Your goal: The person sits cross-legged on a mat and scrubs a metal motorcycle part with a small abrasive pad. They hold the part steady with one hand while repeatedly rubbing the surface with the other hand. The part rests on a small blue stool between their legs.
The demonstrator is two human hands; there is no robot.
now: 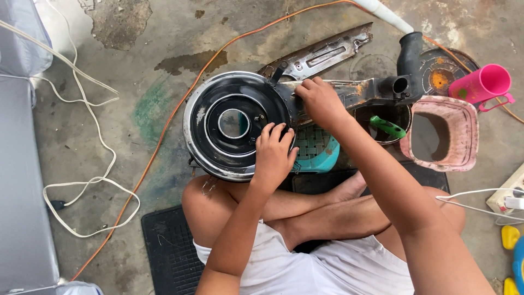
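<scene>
Looking down from the head camera, I see the left hand (273, 154) spread flat, fingers apart, on the rim of the round black metal cover (232, 124), which rests over the crossed knees, while the right hand (319, 101) presses with fingers curled together on the rusty arm (355, 93) just beside it. I judge the work mid-way: cover and arm look joined and steadied, no tool is in either hand, and the green-handled tool (388, 127) lies in the dark pot (382, 117).
</scene>
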